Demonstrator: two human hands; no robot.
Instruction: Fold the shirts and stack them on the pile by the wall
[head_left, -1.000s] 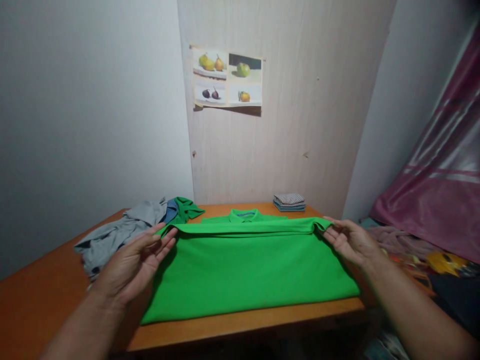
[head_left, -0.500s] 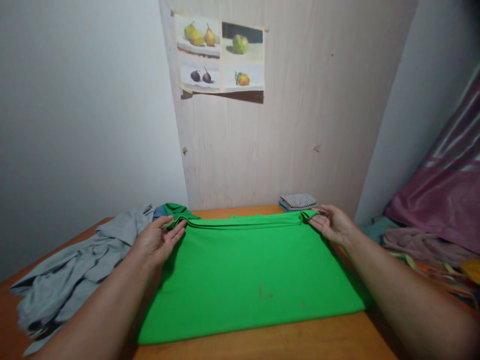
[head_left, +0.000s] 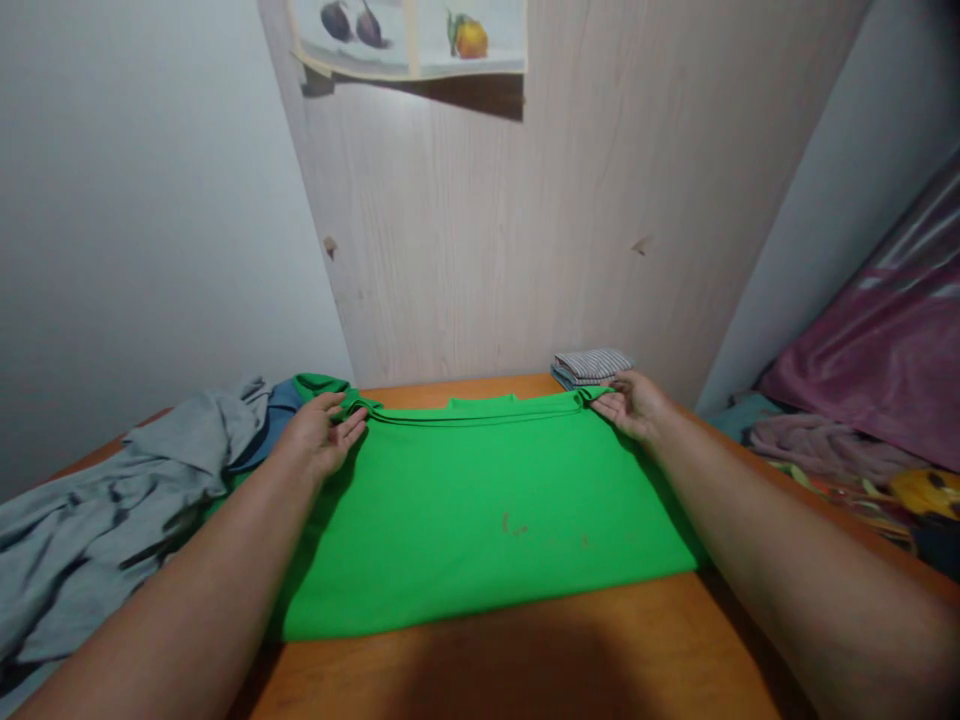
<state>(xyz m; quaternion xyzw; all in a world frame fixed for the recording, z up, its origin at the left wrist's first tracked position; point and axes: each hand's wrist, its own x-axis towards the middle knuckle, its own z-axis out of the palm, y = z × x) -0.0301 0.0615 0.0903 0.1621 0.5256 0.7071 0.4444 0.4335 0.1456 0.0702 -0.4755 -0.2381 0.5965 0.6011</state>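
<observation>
A bright green polo shirt (head_left: 480, 520) lies folded across the orange wooden table (head_left: 570, 660), its doubled edge at the far side. My left hand (head_left: 319, 435) pinches the far left corner of that folded edge. My right hand (head_left: 636, 405) pinches the far right corner, fingers closed on the cloth. Both forearms stretch out along the shirt's two sides. A small brownish stain shows on the green fabric near its middle.
A heap of grey clothing (head_left: 112, 520) with a blue piece (head_left: 270, 425) lies at the left. A small folded striped stack (head_left: 592, 366) sits at the back right against the wood panel (head_left: 480, 230). Purple and mixed fabrics (head_left: 870, 390) pile up at the right.
Both hands have carried the folded edge of the green shirt away from me toward the far side, covering the collar. The view has dropped and moved closer.
</observation>
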